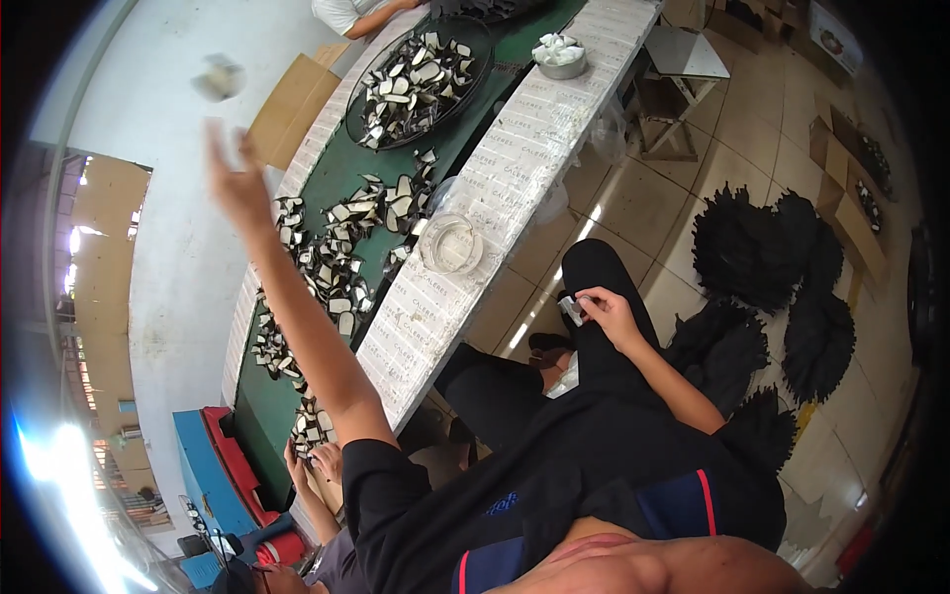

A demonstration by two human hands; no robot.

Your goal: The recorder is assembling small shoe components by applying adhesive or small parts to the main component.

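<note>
Blurred piece (219,78): grey-white, in front of the pale wall, just beyond the left fingertips, apart from them.
Left hand (236,183): arm nearly straight, stretched out past the belt; fingers spread, grip wide, nothing seen in it.
Belt (259,436): smooth, green, strewn with curved pieces (341,223), whitish on one face, dark on the other, with pointed ends.
Co-worker's hands (319,460): among the pieces at the belt's lower end.
Tray (478,84): round, black, heaped with similar pieces.
Dish (427,245): round, clear, standing on the table.
Table (524,124): pale, shiny covering, with one word in block capitals printed over and over, readable.
Shirt (564,445): black cloth, navy panels edged red; small blue lettering, too blurred to read.
Tin (560,70): round, metallic, filled with white lumps.
Right hand (612,319): elbow bent, over the dark trouser leg; grip narrow, thumb and finger pinching a small grey-white item (571,311).
Heaps (752,247): black, ragged-edged, on floor tiles.
Carton (851,223): plain brown cardboard, open.
</note>
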